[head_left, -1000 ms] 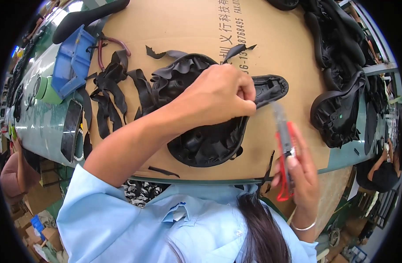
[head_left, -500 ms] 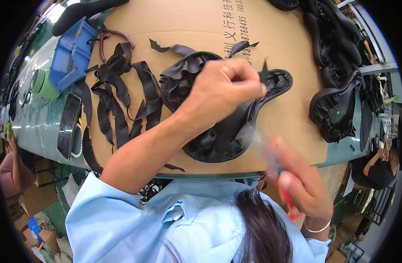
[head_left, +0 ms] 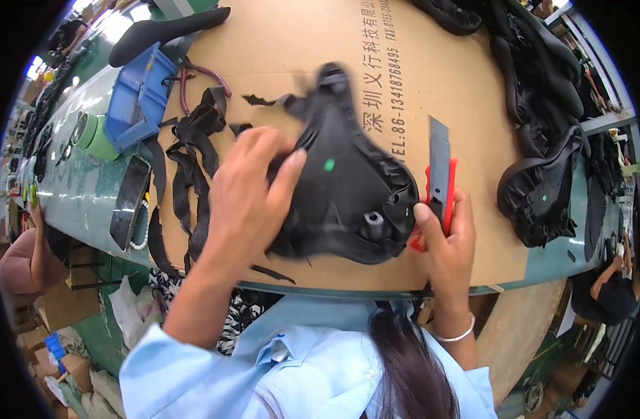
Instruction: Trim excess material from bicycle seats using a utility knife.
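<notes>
A black bicycle saddle (head_left: 334, 188) lies underside up in front of me, its narrow nose pointing away and smeared by motion. A small green mark shows on its shell. My left hand (head_left: 253, 181) grips the saddle's left edge, thumb on top; the fingertips are partly hidden. At the saddle's right side, my right hand (head_left: 449, 237) is closed round a red utility knife (head_left: 452, 178). The knife's wide grey blade points away from me. Its thumb rests close to the saddle's rim.
Black offcut strips (head_left: 187, 157) lie left on the cardboard sheet (head_left: 292, 35). Red-handled pliers (head_left: 208, 75), a blue bin (head_left: 135, 101), green tape roll (head_left: 95, 136) and phone (head_left: 130, 195) are beyond. Other saddles (head_left: 540, 181) pile up at right. Two people work at the sides.
The saddle has turned, so its nose points away instead of right. My left hand has come down to its left edge. My right hand has moved up beside it with the knife.
</notes>
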The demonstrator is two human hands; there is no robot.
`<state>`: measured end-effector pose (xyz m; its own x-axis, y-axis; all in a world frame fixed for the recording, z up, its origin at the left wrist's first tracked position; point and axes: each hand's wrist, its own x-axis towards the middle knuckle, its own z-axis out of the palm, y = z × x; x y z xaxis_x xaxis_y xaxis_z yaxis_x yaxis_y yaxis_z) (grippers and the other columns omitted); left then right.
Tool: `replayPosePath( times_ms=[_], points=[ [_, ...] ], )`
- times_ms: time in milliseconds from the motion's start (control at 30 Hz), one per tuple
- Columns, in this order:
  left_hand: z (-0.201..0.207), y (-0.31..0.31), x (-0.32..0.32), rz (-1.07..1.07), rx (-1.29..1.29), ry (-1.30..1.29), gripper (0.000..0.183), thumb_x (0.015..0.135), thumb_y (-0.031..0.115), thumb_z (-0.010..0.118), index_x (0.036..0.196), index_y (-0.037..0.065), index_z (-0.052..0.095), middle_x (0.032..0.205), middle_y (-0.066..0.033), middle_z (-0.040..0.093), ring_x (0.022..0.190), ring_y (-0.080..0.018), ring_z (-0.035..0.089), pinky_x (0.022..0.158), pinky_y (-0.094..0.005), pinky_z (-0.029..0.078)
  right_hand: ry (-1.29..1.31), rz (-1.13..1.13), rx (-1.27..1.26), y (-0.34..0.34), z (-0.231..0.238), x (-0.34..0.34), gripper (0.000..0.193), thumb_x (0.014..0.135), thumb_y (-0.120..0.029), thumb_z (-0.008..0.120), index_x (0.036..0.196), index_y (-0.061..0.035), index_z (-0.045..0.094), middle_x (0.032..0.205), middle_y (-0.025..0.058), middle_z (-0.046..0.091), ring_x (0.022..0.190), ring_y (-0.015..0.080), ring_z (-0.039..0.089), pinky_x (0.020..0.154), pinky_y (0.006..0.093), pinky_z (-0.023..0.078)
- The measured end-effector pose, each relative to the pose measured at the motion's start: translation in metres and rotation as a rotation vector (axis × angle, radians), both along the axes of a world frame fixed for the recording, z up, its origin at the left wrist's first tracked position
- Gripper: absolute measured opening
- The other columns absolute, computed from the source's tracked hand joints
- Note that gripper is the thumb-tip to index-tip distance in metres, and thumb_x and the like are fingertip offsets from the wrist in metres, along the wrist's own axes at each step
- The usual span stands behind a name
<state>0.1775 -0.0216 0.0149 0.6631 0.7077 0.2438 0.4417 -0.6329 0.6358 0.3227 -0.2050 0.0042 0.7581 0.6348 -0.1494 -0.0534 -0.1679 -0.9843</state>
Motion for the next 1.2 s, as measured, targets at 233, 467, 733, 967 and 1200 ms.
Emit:
replayPosePath(
  times_ms=[233, 467, 733, 967, 1200],
  points=[
    [0.004, -0.061, 0.028, -0.056, 0.053, 0.075, 0.022, 0.081, 0.022, 0.071, 0.08, 0.002, 0.061, 0.071, -0.0098, 0.055, 0.067, -0.0273, 0.055, 0.063, -0.0384, 0.043, -0.271, 0.307, -0.141, 0.004, 0.005, 0.017, 0.036, 0.086, -0.011, 0.069, 0.118, -0.002, 0.057, 0.093, 0.0087, 0.066, 0.076, 0.0133, 0.061, 0.072, 0.0256, 0.049],
    [0.005, -0.057, 0.023, -0.117, -0.171, -0.012, 0.014, 0.082, 0.012, 0.065, 0.084, -0.002, 0.063, 0.069, -0.0107, 0.052, 0.067, -0.0265, 0.051, 0.063, -0.0374, 0.041, -0.922, 0.57, -0.162, -0.019, 0.034, 0.045, 0.056, 0.081, -0.006, 0.069, 0.135, -0.0155, 0.055, 0.074, 0.0072, 0.061, 0.061, 0.019, 0.058, 0.056, 0.0315, 0.047],
    [0.001, -0.043, 0.019, -0.124, -0.392, -0.133, 0.022, 0.079, 0.012, 0.063, 0.062, 0.001, 0.055, 0.061, -0.0085, 0.05, 0.067, -0.025, 0.046, 0.067, -0.036, 0.037, -1.124, 0.779, -0.486, -0.018, 0.065, 0.036, 0.064, 0.078, -0.008, 0.07, 0.138, -0.0228, 0.053, 0.062, 0.0066, 0.048, 0.049, 0.021, 0.047, 0.046, 0.0351, 0.039],
    [0.005, -0.037, 0.019, -0.03, -0.871, -0.429, 0.026, 0.077, 0.009, 0.061, 0.055, 0.001, 0.05, 0.054, -0.0059, 0.047, 0.062, -0.0193, 0.044, 0.067, -0.0295, 0.035, -0.881, 0.497, -0.447, -0.057, 0.029, 0.0, 0.062, 0.08, -0.007, 0.07, 0.138, -0.0166, 0.051, 0.061, 0.0073, 0.049, 0.048, 0.0225, 0.047, 0.047, 0.0353, 0.039],
    [-0.001, -0.04, 0.02, -0.328, -0.459, -0.121, 0.026, 0.073, 0.013, 0.056, 0.054, 0.002, 0.042, 0.051, -0.0056, 0.045, 0.058, -0.0206, 0.042, 0.075, -0.033, 0.033, -0.831, 0.481, -0.244, -0.042, 0.046, 0.028, 0.057, 0.076, -0.004, 0.071, 0.13, -0.0151, 0.06, 0.06, 0.0057, 0.048, 0.047, 0.0202, 0.047, 0.047, 0.0338, 0.04]
  ],
)
